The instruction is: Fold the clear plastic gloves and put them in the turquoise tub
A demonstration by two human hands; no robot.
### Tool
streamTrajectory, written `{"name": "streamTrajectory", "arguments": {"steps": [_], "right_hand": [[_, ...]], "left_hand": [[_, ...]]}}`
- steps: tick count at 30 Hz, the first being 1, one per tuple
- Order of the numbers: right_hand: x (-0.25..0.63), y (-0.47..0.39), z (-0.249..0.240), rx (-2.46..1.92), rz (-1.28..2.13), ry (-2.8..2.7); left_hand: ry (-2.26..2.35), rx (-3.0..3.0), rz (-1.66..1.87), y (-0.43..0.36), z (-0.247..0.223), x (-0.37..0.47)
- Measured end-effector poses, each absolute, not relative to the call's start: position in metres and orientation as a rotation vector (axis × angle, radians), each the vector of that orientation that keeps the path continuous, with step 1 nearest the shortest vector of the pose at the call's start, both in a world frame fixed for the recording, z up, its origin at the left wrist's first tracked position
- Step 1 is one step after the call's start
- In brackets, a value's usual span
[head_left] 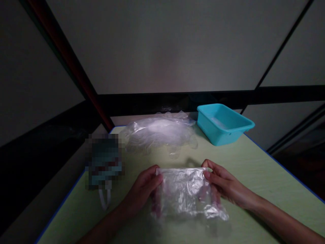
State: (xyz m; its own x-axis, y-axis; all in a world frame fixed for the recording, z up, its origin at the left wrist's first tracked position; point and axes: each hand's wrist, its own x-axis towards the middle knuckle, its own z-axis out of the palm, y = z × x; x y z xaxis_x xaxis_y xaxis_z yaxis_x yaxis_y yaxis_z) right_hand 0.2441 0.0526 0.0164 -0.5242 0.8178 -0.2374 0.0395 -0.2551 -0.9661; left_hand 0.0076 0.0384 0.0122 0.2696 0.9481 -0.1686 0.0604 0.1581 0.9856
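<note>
A thin, clear disposable plastic glove [185, 191] is stretched between my two hands above the table, its straight top edge pulled level and its crinkled lower part hanging down, blurred at the bottom. My left hand [146, 186] pinches the upper left corner between thumb and fingers. At the upper right corner, my right hand [222, 179] grips the edge the same way, some fingers showing through the film behind it. Beyond my hands lies a loose heap of similar clear plastic gloves [162, 135], with finger-like lobes spreading toward me.
A turquoise plastic basin [220, 132] stands at the back right of the pale green table [266, 183]. On the left sits a pixelated object [105, 162] with a white strap [103, 198]. Grey panels [172, 44] with a dark band rise behind the table.
</note>
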Motion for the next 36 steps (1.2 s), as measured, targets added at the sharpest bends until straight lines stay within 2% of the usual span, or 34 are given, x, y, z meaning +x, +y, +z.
{"name": "streamTrajectory", "arguments": {"steps": [7, 15, 19, 21, 25, 27, 32, 36], "right_hand": [[0.244, 0.059, 0.012, -1.179, 1.985, -1.352], [0.254, 0.054, 0.015, -1.101, 2.209, -1.633], [0.264, 0.052, 0.025, -1.103, 2.362, -1.803], [0.271, 0.053, 0.031, -1.235, 2.166, -1.967], [0.275, 0.059, 0.039, -1.441, 0.973, -2.236], [0.271, 0.062, 0.038, -1.347, 0.604, -2.274], [0.250, 0.068, 0.022, -0.960, 0.330, -2.620], [0.237, 0.068, 0.009, -1.000, 0.188, -2.759]], "left_hand": [[1.273, 1.445, 0.834, 0.063, 0.016, 0.010], [1.230, 1.933, 0.666, 0.113, 0.023, 0.032], [1.212, 2.199, 0.726, 0.123, 0.033, 0.061], [1.232, 2.304, 0.786, 0.119, 0.041, 0.068], [1.310, 2.423, 0.825, 0.101, 0.045, 0.054], [1.378, 2.458, 0.850, 0.090, 0.038, 0.035], [1.520, 2.495, 0.970, 0.067, 0.013, -0.002], [1.542, 2.553, 0.890, 0.053, 0.008, 0.004]]}}
